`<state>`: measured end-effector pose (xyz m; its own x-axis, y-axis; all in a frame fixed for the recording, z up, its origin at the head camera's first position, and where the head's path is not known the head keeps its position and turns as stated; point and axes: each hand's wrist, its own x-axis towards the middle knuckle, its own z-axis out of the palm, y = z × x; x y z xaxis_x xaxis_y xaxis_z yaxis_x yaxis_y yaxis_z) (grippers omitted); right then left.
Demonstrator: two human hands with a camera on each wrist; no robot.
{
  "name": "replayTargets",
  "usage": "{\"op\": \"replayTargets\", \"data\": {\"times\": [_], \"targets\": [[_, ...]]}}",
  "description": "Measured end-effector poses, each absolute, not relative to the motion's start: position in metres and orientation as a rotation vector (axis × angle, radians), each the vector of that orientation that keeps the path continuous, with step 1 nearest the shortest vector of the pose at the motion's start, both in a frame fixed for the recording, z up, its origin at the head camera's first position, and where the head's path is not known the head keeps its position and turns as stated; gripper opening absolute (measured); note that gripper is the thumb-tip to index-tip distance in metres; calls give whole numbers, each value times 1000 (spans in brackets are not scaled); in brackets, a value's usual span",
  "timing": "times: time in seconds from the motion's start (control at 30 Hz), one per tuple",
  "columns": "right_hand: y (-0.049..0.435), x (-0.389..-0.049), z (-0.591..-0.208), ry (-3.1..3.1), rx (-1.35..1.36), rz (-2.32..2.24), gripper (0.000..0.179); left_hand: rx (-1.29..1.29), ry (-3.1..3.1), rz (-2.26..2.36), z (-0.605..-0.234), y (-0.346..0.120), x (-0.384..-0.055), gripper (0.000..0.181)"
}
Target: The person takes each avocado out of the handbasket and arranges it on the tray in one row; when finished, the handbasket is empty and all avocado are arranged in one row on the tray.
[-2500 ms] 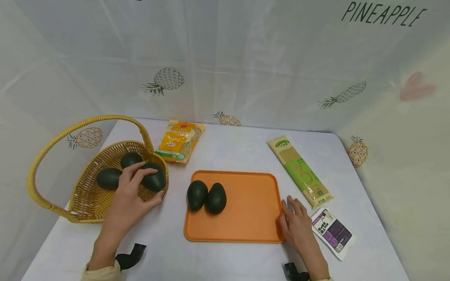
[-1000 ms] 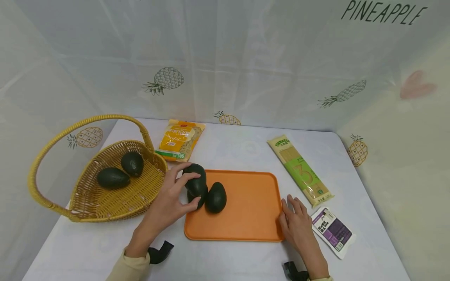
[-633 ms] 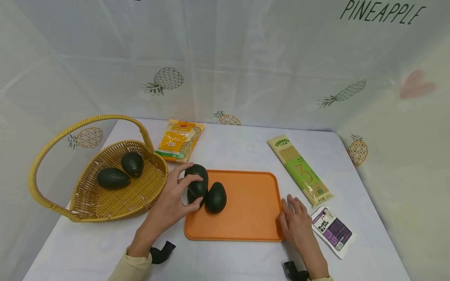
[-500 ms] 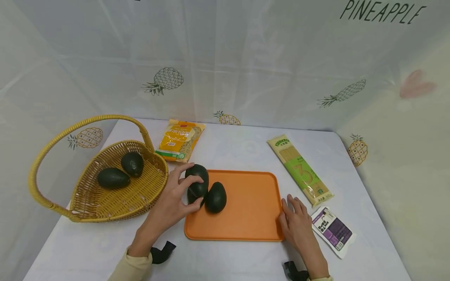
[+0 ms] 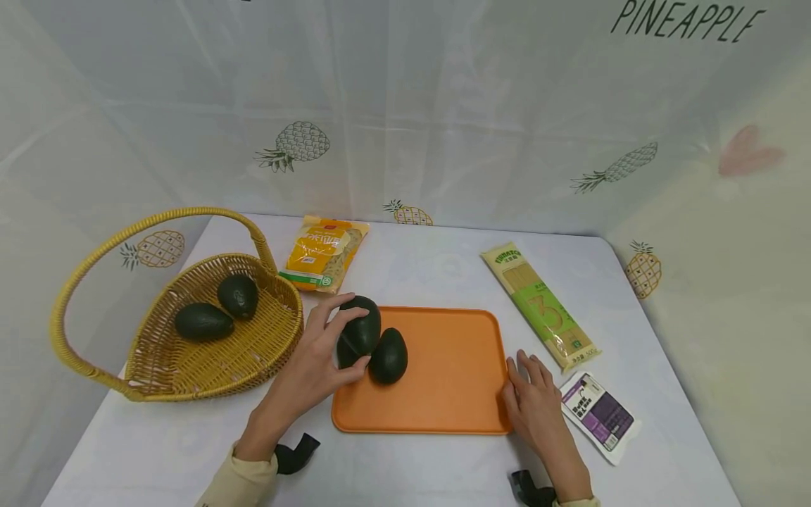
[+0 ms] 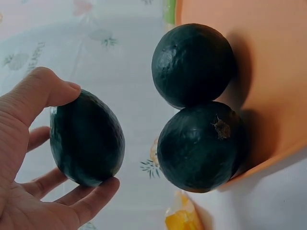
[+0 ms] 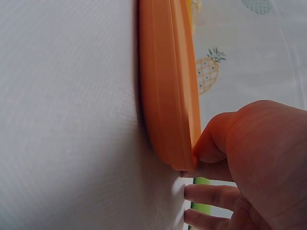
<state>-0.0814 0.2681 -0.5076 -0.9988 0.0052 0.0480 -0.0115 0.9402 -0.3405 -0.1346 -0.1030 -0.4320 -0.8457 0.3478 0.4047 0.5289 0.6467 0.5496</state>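
Note:
My left hand (image 5: 313,359) holds a dark green avocado (image 5: 362,327) between thumb and fingertips, over the left end of an orange tray (image 5: 446,380). In the left wrist view this held avocado (image 6: 88,139) stands apart from two more avocados lying side by side on the tray. Of those two, the right one (image 5: 388,355) is in full sight in the head view, and the left one (image 5: 345,352) is partly hidden behind the held fruit. At the tray's right edge, my right hand (image 5: 537,405) pinches the rim (image 7: 189,139) between thumb and forefinger.
A yellow wicker basket (image 5: 209,370) with a tall handle stands on the left, two avocados (image 5: 204,322) inside. Behind the tray lies an orange-and-yellow food packet (image 5: 324,253). To the right are a green noodle packet (image 5: 541,306) and a white-and-purple pouch (image 5: 598,419).
My left hand has lifted an avocado out of the basket and carried it right, over the tray. In the last half second it shifts slightly further right. The right hand stays at the rim.

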Motion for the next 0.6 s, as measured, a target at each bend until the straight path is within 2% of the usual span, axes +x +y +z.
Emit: {"op": "replayTargets", "data": {"times": [0.3, 0.6], "targets": [[269, -81, -508, -3030, 9, 536, 45, -753, -2602, -1021, -431, -98, -135, 46], [269, -81, -507, -3035, 11, 538, 46, -758, -2618, -1051, -431, -91, -136, 58]]}}
